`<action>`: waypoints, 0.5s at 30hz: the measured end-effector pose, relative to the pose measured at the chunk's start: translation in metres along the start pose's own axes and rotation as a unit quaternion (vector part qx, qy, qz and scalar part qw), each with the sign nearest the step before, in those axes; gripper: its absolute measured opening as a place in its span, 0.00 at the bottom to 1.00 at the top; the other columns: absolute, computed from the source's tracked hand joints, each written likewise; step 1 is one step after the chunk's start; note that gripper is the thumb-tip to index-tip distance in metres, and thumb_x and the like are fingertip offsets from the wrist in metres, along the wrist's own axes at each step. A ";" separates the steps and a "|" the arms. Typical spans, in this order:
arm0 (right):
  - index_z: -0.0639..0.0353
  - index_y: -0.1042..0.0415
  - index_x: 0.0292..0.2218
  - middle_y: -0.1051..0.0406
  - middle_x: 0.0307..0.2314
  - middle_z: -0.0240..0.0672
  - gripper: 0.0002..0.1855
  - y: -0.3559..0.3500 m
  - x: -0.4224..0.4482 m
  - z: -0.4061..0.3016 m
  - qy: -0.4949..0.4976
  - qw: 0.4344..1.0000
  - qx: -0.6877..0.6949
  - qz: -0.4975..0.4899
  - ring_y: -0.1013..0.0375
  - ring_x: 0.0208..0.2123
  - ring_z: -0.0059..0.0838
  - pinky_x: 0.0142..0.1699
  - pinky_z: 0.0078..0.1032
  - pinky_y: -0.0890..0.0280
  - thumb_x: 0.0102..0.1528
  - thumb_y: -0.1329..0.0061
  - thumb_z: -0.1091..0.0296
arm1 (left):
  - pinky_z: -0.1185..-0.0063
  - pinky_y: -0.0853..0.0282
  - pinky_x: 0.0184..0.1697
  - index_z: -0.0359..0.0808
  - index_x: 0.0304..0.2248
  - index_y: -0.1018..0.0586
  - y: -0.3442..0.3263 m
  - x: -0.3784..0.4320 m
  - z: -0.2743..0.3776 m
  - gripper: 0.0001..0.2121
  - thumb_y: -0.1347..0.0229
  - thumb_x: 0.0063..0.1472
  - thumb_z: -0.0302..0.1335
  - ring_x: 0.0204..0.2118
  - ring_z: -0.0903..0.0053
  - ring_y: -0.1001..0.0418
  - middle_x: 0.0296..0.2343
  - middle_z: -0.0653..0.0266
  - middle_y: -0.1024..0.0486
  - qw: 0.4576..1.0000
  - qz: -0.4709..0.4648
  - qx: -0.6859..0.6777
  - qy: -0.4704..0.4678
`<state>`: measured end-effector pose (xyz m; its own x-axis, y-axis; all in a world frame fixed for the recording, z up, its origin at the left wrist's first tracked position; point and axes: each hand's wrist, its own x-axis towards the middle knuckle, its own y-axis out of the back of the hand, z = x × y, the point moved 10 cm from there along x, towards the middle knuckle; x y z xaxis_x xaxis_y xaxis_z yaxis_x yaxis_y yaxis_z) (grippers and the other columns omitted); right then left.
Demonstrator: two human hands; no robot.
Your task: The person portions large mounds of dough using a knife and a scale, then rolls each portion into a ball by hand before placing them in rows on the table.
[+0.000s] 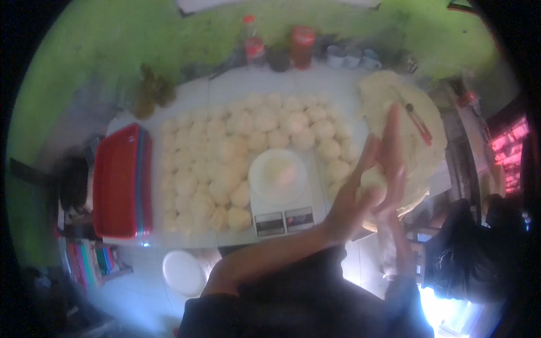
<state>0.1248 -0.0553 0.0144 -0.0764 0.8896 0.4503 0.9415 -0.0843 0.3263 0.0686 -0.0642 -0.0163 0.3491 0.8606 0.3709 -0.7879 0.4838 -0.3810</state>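
Note:
My left hand (353,198) and my right hand (393,169) face each other with a small ball of dough (373,186) between their palms, over the near edge of a large mass of dough (380,91). A knife with a red handle (419,124) lies on that mass. To the left of my hands stands a white kitchen scale (279,207) with a piece of dough (280,170) on its round plate. Many dough balls (239,217) in rows cover the tiled table left of, behind and right of the scale. The view is hazy.
Stacked plastic trays, a red one (116,181) on top, stand at the table's left end. Along the green wall are a bottle with a red cap (253,44), a container with a red lid (302,48) and several cups (336,57). A round white lid or container (184,272) is below the table's front edge.

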 end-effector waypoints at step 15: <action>0.55 0.48 0.63 0.59 0.63 0.55 0.37 -0.144 -0.023 0.038 0.091 0.951 -0.196 -0.221 0.58 0.65 0.56 0.65 0.43 0.56 0.58 0.52 0.54 | 0.75 0.32 0.49 0.28 0.43 0.24 0.186 -0.130 0.050 0.15 0.48 0.64 0.33 0.43 0.72 0.26 0.40 0.55 0.23 0.898 0.399 0.186 0.019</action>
<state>0.0033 -0.0465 -0.0751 -0.5260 0.7876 0.3210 0.6111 0.0875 0.7867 -0.1491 -0.0939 -0.0933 -0.3893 0.9182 0.0731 -0.9075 -0.3688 -0.2014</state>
